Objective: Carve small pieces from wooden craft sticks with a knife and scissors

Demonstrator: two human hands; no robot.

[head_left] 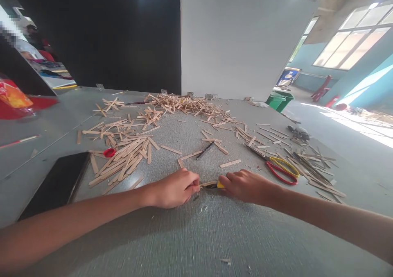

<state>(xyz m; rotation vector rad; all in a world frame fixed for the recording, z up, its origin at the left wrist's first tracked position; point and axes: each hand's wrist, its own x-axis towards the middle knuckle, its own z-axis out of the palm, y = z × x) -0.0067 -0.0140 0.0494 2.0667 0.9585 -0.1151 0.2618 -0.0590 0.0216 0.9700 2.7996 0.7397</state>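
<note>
My left hand (176,188) pinches one end of a wooden craft stick (208,183) just above the grey tabletop. In my right hand (245,185) is a yellow-handled utility knife (220,185), its fingers wrapped round the handle. The dark blade lies against or just beside the stick; I cannot tell whether it touches. Small wood shavings (204,208) lie on the surface below. Beyond the hands are a dark pen-like tool (205,150) and a loose craft stick (230,163). Scissors (281,168) with red and yellow handles rest to the right of my right hand.
A black phone-like slab (57,182) lies at the left beside a pile of craft sticks (129,158) and a red ring (109,152). More sticks (184,104) heap up at the back before an upright panel (233,43). Thin strips (319,170) lie at the right.
</note>
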